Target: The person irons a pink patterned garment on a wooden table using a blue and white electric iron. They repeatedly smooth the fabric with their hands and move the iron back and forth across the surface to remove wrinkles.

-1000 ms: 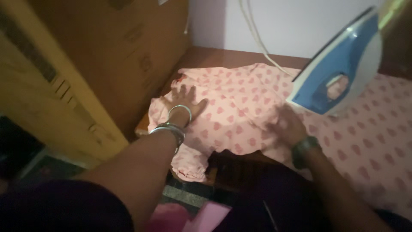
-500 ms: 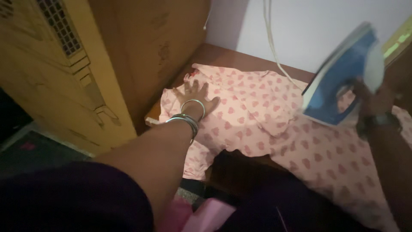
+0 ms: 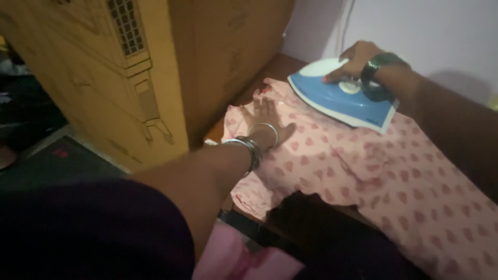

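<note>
L hand [image 3: 267, 116] lies flat, fingers spread, palm pressing the pink heart-print cloth [image 3: 363, 166]; grip wide, holding nothing. Bangles [image 3: 249, 148] sit on that wrist. R hand [image 3: 353, 59] has its grip closed over the handle of the blue & white iron [image 3: 340, 98], watch [image 3: 381, 62] on the wrist. Iron sits soleplate-down on the cloth, just beyond L fingertips, w/ its tip pointing left. Cloth is spread over the wooden tabletop [image 3: 275, 67], edge hanging off the near side. Yellow-brown cabinet [image 3: 129, 83] stands left of L hand.
</note>
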